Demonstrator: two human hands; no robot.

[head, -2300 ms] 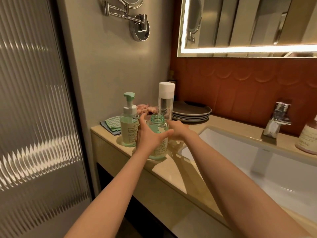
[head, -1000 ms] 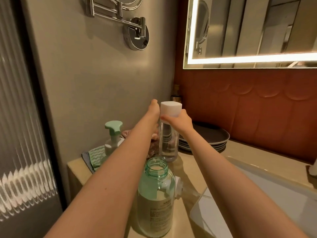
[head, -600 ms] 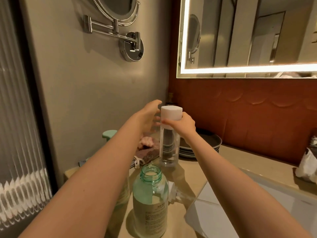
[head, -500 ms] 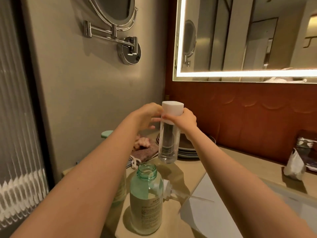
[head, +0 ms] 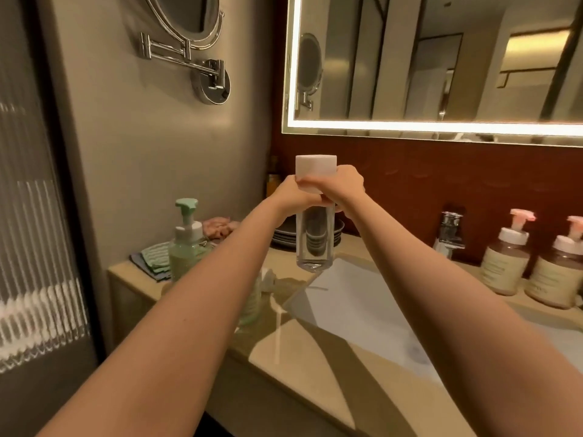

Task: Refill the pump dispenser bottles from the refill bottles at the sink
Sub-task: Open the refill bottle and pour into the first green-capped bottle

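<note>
A tall clear refill bottle [head: 315, 241] with a white cap [head: 315, 167] hangs in the air above the counter's edge by the sink. My left hand [head: 291, 195] and my right hand [head: 342, 189] both grip it at the neck, just under the cap. The cap is on. Below, the open green dispenser bottle [head: 252, 301] stands on the counter, mostly hidden behind my left forearm. Its white pump [head: 270, 280] lies beside it. A second green pump bottle [head: 184, 244] stands upright to the left.
The white sink basin [head: 362, 307] lies right of the counter [head: 303, 345], with a chrome tap [head: 449, 230] behind it. Two brown pump bottles [head: 504, 263] stand at the far right. Dark plates [head: 284, 236], folded cloths [head: 151, 257] and a wall mirror arm [head: 189, 63] are at the back.
The refill bottle has been lifted off the counter and brought nearer, with both hands now closed on its neck. My view has swung right, showing the tap and brown bottles.
</note>
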